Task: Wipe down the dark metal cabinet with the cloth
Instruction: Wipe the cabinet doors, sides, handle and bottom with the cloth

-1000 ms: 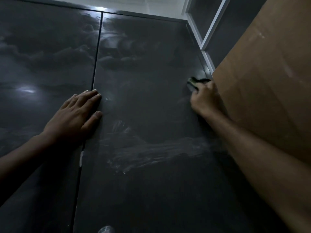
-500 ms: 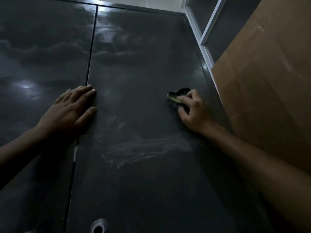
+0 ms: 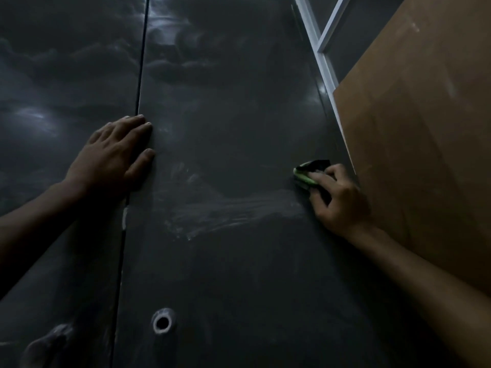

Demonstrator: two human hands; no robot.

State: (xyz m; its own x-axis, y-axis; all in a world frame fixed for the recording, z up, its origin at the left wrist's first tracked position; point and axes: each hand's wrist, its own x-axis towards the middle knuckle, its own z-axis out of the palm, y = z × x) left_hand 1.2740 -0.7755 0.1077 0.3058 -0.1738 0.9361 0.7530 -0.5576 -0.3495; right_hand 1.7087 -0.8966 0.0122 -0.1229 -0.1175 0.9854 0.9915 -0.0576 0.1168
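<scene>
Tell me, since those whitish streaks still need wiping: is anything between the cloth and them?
Nothing visible. The right hand grips the cloth against the cabinet door; the streaks lie just left and below, across bare door.

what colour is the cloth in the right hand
Black with a bright green edge, seen in the head view: cloth, right hand.
</scene>
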